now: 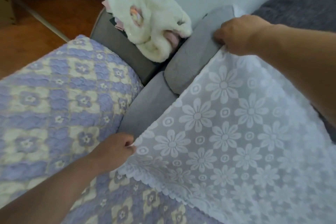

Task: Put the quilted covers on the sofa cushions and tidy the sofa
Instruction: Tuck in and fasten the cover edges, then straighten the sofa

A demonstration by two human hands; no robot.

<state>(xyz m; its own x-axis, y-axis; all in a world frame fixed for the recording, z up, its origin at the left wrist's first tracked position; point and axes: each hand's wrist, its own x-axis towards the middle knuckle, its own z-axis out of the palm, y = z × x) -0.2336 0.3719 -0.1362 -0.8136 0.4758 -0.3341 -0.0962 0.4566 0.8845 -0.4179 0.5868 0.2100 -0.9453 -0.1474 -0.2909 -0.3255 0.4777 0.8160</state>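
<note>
Nearest, the left hand (113,151) pinches the white lace cloth's (227,142) side edge; the right hand (238,35) grips its top edge, fingertips hidden, against the grey back cushion (192,56). Beneath lies the quilted cover (54,100). Possibly a plush toy (145,16) sits on the armrest (118,45).

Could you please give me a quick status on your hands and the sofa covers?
Left hand and right hand pinch white lace cover edge. Purple quilted cover already on. Fluffy white bundle sits on armrest.
</note>
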